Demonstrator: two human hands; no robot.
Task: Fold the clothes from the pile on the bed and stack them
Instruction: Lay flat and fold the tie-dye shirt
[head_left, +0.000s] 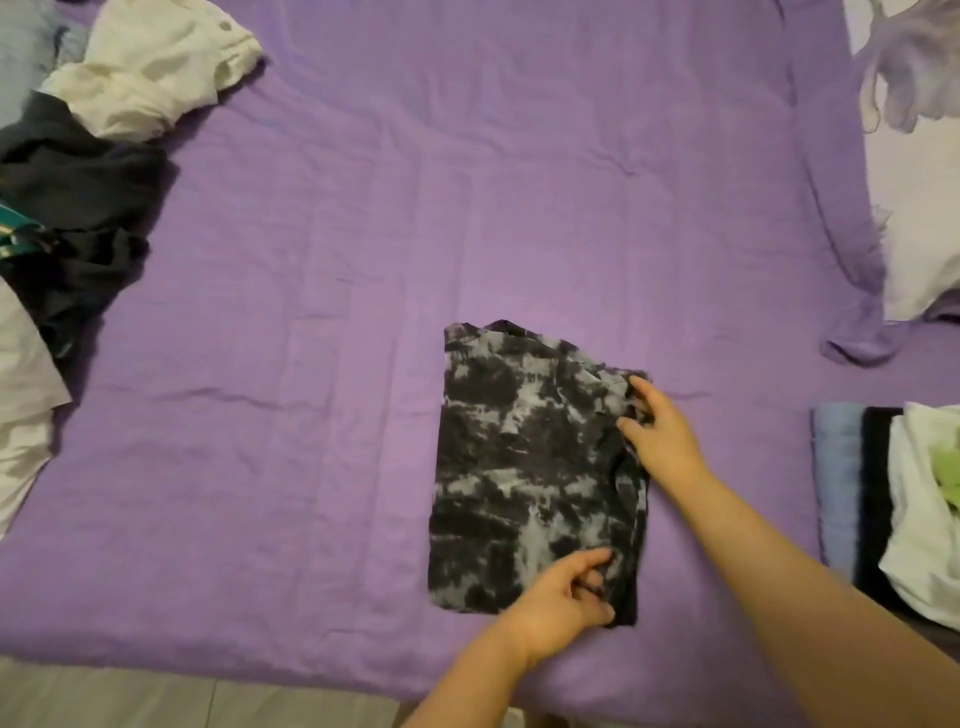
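Currently the purple bed (467, 208) carries the unfolded pile (78, 197) at your far left and the folded stack (862, 493) at your right. Between them lies the tie-dye shirt (530, 467), flat and part-folded. Treat it as light, limp, non-slippery cloth. Your right hand (660, 436) pinches its upper right edge; your left hand (566, 608) pinches the lower right corner. Grasp along that edge.

Under both hands, the black-and-grey tie-dye cloth shirt (535, 467) looks soft, matt; the purple cloth bedsheet (311, 364) around it is matt, wrinkled.
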